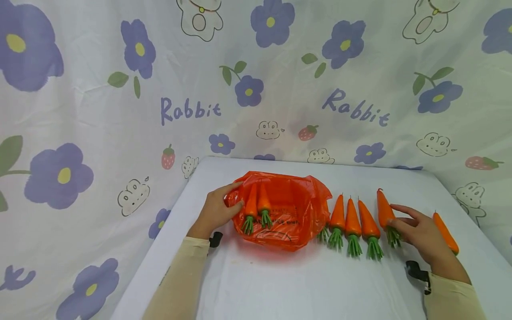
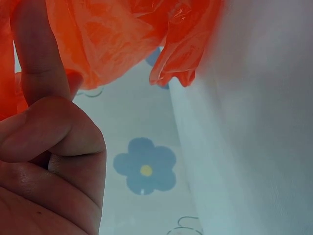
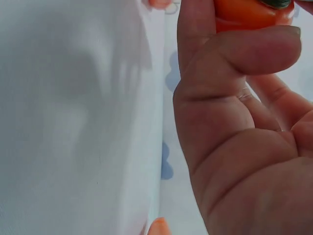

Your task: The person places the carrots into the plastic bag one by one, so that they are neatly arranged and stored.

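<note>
A red plastic bag (image 1: pixel 298 235) lies with its mouth spread wide. My left hand (image 1: pixel 216 212) holds the left edge of the bag, its thumb bent against the film in the left wrist view. Two carrots (image 1: pixel 251 205) with green stems lie side by side within the bag's left part. At the right, my right hand (image 1: pixel 424 235) pinches a carrot (image 1: pixel 384 209) between thumb and fingers, its tip pointing away and its stems towards me. The right wrist view shows the thick orange end of this carrot (image 3: pixel 249 13) behind the thumb.
Several carrots (image 1: pixel 352 220) stand in a row between the bag and my right hand, stems towards me. One is partly hidden by the bag's right edge. Another carrot (image 1: pixel 445 233) lies right of that hand. A patterned cloth (image 1: pixel 280 66) hangs behind the white table (image 1: pixel 304 284).
</note>
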Action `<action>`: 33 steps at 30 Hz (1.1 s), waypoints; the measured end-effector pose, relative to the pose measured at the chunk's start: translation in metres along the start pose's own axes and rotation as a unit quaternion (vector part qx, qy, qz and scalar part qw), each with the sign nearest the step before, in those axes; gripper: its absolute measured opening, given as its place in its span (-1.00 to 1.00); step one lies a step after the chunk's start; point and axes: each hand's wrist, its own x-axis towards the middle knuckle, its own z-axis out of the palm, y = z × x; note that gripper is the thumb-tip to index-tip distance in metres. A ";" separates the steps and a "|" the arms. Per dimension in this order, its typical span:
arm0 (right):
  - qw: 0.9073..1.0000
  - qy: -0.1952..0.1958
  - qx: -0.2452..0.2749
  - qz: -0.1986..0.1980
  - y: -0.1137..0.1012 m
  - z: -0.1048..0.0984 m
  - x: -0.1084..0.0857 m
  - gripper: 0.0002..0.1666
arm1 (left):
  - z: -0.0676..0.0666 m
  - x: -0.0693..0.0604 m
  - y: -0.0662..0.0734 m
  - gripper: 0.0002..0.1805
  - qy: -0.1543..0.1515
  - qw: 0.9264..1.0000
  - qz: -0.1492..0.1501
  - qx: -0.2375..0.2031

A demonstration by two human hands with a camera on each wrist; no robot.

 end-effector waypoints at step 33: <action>0.953 -0.101 0.165 -0.235 -0.156 0.044 -0.009 -0.22 | 0.003 0.002 0.004 -0.34 -0.003 1.000 0.004 0.001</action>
